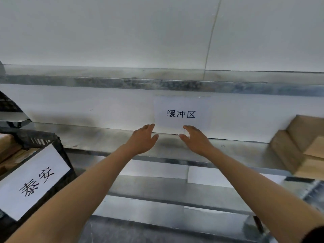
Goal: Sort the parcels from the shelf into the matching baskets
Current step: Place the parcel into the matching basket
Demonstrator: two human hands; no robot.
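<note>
You reach both arms over the metal shelf (105, 137). Your left hand (142, 139) and your right hand (196, 139) face each other with a gap between them. The fingers are relaxed and hold nothing. Behind them, a paper sign (180, 114) is on the wall. Brown parcels (298, 146) lie stacked on the shelf at the far right. The black basket (43, 137) with a white label (33, 179) stands at the near left.

Black basket (64, 155) cut by the left edge; paper label (33, 179) hides most of its front wall. Brown parcels (8, 148) inside only partly seen. Cardboard boxes (298, 137) cut by the right edge. Dark mesh object (8, 104) at the left edge, kind unclear.
</note>
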